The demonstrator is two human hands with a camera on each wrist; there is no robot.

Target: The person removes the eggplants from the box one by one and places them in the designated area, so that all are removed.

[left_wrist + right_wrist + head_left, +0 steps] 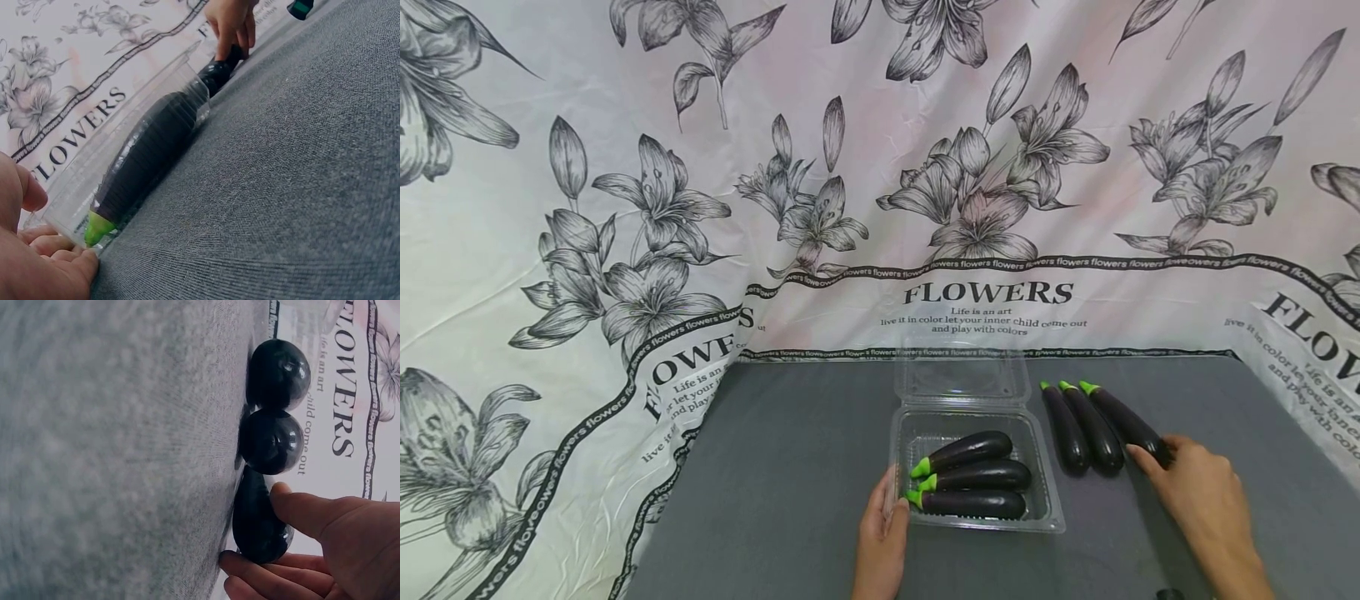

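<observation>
A clear plastic container stands on the grey table with its hinged lid raised behind it. Three eggplants with green stems lie side by side inside, the front one nearest me. My left hand holds the container's left front corner. To the right of the container, three more eggplants lie in a row: a left one, a middle one and a right one. My right hand grips the rounded end of the right eggplant, thumb on one side and fingers on the other.
Grey cloth covers the table. A white curtain with printed flowers and lettering hangs along the back and both sides. A small dark object shows at the bottom edge, below the right hand; its kind is unclear.
</observation>
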